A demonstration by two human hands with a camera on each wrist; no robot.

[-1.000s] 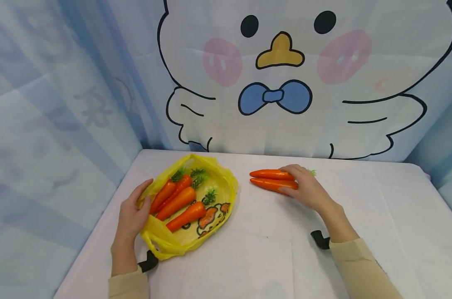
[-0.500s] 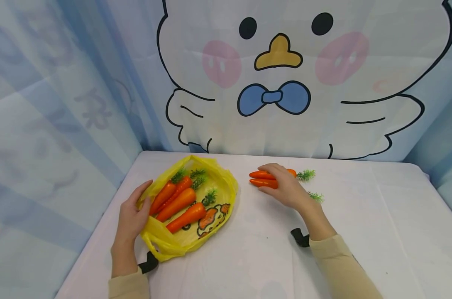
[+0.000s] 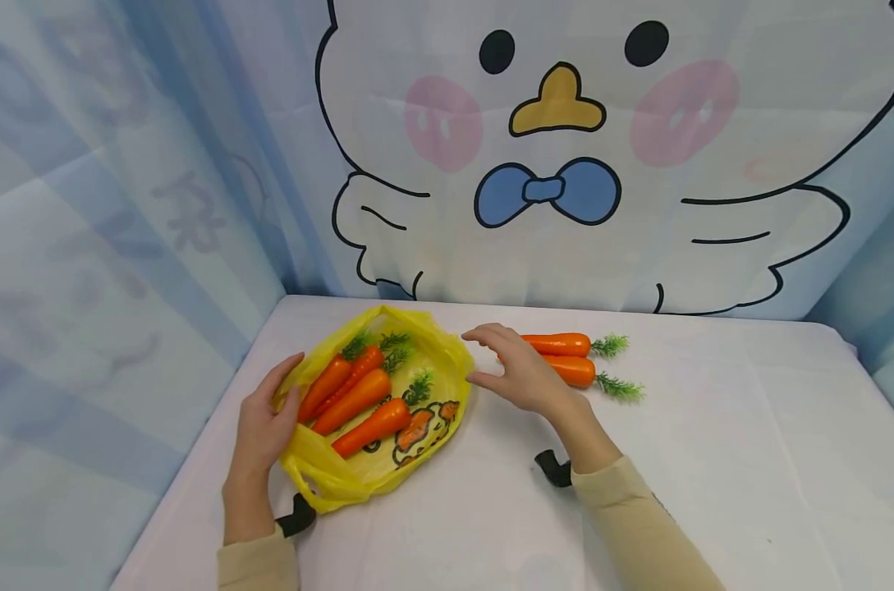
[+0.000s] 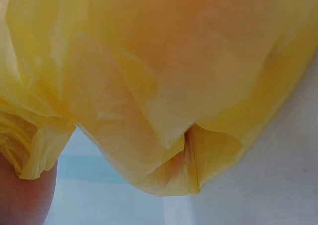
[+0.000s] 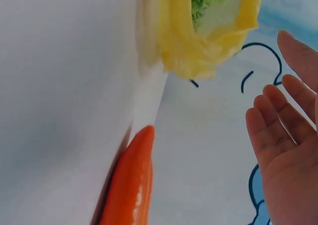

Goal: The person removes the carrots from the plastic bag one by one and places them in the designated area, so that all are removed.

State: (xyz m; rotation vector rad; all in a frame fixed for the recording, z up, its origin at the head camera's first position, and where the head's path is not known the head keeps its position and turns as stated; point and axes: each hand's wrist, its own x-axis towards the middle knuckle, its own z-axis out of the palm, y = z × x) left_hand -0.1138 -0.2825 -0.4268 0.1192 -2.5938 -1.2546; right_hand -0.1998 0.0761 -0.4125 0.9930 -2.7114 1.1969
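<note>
A yellow plastic bag lies spread with its mouth upward at the left of the table. Several orange carrots with green tops, among them a front carrot, lie inside it. My left hand holds the bag's left rim; in the left wrist view the yellow film fills most of the picture. Between the bag and two loose carrots hovers my right hand, fingers extended and holding nothing. It partly hides the far carrot and the near carrot. Their tops point right.
A white cloth covers the table. Behind it hangs a curtain with a cartoon animal print, and another blue curtain borders the left side. A dark piece sits at each wrist.
My right hand has moved left off the two loose carrots toward the bag's right rim, uncovering their green tops. Those carrots stay in place. My left hand and the bag keep their position.
</note>
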